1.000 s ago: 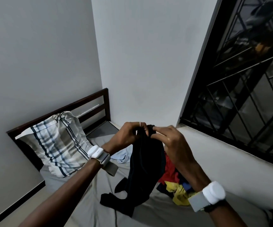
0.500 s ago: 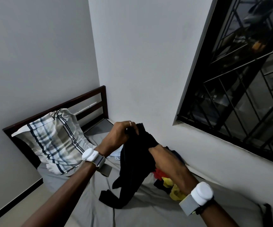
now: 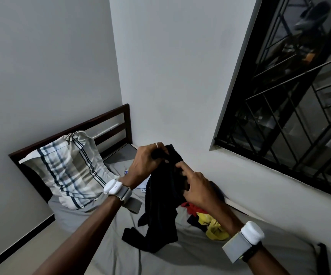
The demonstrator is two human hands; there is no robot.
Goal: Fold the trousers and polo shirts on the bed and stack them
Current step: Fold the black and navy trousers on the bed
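Observation:
A black garment [image 3: 160, 211] hangs above the grey bed [image 3: 105, 255], its lower end trailing on the sheet. My left hand [image 3: 146, 163] grips its top edge, fingers curled round the fabric. Just to the right and lower, my right hand [image 3: 196, 187] reaches into the cloth with the index finger extended and the other fingers bent on the fabric. Behind my right wrist lies a heap of clothes [image 3: 210, 221] in red, yellow and dark blue. A pale blue garment [image 3: 140, 183] shows partly behind my left wrist.
A plaid pillow [image 3: 69, 167] leans on the dark wooden headboard [image 3: 109, 120] at the left. White walls close the bed's far side and right side. A barred window [image 3: 291, 108] sits at the upper right. A dark item [image 3: 321, 257] lies at the bed's right edge.
My right hand dropped from the garment's top edge to lower on the cloth, then rose a little with the index finger out. The left hand kept its grip at the top.

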